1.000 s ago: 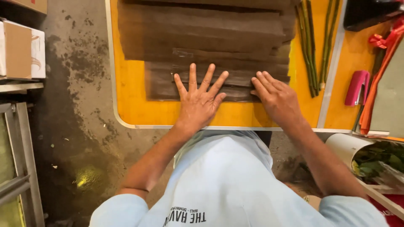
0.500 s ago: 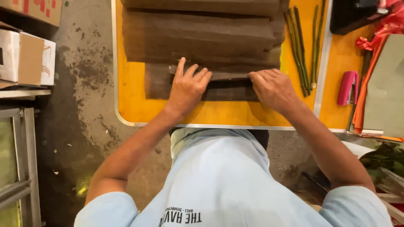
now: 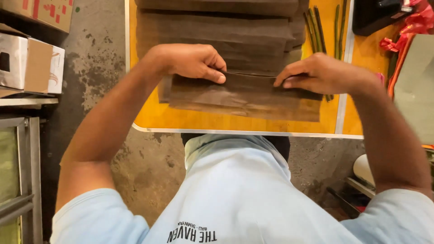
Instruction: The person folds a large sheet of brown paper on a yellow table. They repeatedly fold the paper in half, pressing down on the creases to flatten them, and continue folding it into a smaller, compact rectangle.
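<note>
Left hand (image 3: 190, 61) and right hand (image 3: 318, 74) pinch top edge of brown paper sheet (image 3: 246, 97), lifted off stack (image 3: 217, 34) at 12 o'clock on yellow table (image 3: 149, 115). Risk: uneven pull tears or creases sheet.

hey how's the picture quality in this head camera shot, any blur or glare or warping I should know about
Head view: left hand, right hand and the brown paper sheet they pinch are fairly sharp; the grey sheet at the right edge looks smeared. Light is even, no harsh glare on the yellow table. The table's edges bow slightly, wide-lens distortion.
</note>
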